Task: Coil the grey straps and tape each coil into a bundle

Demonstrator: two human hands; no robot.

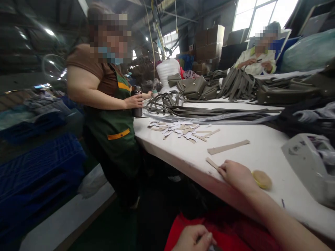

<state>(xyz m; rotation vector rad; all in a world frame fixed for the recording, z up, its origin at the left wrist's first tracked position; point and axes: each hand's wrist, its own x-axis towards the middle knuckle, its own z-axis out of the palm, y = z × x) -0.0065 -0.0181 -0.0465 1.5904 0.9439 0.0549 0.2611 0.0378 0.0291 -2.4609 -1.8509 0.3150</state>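
Observation:
My right hand [238, 174] is at the table's near edge, its fingers pinching the end of a short beige strip [212, 164]. Just beyond lies a longer beige strip [229, 147], flat on the white tabletop [251, 130]. A round yellow-rimmed roll [262, 179], perhaps tape, sits beside my right wrist. Low in the view, over red cloth [180, 226], my left hand [193, 238] is closed around something dark and greyish, mostly hidden by the fingers and the picture's edge. Farther up the table is a loose pile of white and beige strips [183, 130].
A person in a green apron [112, 125] stands at the table's left end, one hand on a dark bottle [137, 104]. Olive straps [183, 109] and bags [192, 87] cover the far side. A white machine [303, 164] stands right. Another person [256, 61] works behind.

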